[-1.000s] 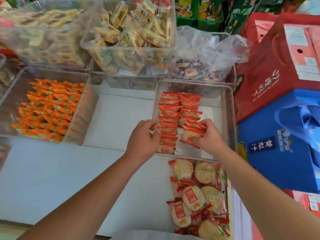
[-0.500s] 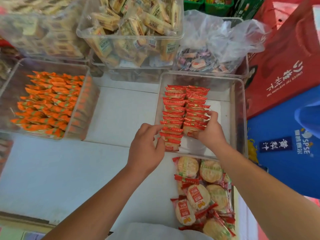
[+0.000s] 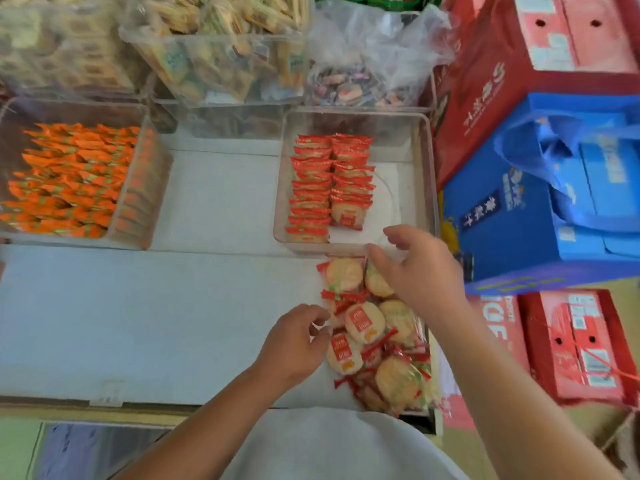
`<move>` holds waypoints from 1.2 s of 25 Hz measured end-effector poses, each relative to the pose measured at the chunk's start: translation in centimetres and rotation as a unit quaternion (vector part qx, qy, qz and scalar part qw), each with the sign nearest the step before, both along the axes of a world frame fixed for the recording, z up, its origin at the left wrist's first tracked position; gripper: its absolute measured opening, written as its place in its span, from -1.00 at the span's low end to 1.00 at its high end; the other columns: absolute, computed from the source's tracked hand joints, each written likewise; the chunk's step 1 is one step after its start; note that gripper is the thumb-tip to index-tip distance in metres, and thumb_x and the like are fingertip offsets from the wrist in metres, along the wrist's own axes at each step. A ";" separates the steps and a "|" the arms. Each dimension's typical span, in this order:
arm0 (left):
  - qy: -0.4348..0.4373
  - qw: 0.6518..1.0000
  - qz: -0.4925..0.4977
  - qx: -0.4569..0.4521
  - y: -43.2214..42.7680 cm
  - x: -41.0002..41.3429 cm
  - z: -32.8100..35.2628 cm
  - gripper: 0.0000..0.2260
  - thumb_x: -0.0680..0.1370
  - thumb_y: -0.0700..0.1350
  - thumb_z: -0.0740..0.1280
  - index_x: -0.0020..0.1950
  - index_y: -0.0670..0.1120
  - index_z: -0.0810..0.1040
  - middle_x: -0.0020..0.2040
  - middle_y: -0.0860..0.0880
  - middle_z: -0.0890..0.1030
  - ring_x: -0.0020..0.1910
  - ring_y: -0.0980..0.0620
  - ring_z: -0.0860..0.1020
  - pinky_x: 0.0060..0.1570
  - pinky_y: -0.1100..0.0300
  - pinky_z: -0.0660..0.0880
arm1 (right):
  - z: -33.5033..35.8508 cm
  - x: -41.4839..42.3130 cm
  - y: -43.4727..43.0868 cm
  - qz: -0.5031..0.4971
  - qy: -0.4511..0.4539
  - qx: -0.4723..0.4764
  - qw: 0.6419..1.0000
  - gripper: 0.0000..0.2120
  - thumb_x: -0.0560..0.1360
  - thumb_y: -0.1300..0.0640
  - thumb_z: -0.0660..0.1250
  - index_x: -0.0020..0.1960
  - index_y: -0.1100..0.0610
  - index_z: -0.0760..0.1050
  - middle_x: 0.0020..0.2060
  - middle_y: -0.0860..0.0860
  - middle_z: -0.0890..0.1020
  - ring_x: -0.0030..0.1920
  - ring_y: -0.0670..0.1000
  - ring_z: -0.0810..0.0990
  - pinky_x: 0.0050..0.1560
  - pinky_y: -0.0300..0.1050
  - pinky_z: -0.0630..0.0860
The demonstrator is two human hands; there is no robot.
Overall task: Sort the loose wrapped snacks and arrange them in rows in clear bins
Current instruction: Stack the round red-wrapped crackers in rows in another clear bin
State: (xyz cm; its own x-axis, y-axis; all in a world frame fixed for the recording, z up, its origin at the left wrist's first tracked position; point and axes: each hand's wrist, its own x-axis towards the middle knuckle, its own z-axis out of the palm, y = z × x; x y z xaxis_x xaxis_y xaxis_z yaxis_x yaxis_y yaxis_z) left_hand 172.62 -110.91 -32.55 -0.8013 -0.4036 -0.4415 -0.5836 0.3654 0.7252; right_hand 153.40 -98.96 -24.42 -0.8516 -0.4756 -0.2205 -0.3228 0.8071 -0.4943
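A clear bin (image 3: 424,174) holds two rows of red-wrapped round crackers (image 3: 330,183) standing on edge at its left side. In front of it lies a loose pile of the same wrapped crackers (image 3: 372,327) on the white counter. My right hand (image 3: 417,271) hovers over the top of the pile with fingers spread and loosely bent, fingertips at a cracker. My left hand (image 3: 299,337) rests at the pile's left edge, fingers curled toward a wrapper; whether it pinches one is unclear.
A clear bin of orange-wrapped snacks (image 3: 74,178) sits at the left. Bins of yellow-wrapped snacks (image 3: 221,53) and a plastic bag of mixed candy (image 3: 367,67) stand behind. Red (image 3: 512,81) and blue gift boxes (image 3: 540,216) crowd the right side.
Both hands have pulled back out of the clear bin to the loose pile in front. The stack my right hand held now stands in the second row.
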 end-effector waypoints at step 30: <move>0.058 0.895 0.328 0.297 5.7 7.4 6.4 -0.76 0.48 -0.29 0.50 0.07 -0.17 0.51 -0.04 -0.28 0.68 -0.17 -0.20 0.72 -0.02 -0.15 0.68 | -2.5 16.7 9.4 -0.063 -0.133 -0.256 0.956 -0.74 0.34 0.11 0.65 -0.12 -0.15 0.64 0.28 -0.21 0.51 0.34 -0.30 0.44 0.16 -0.33 0.50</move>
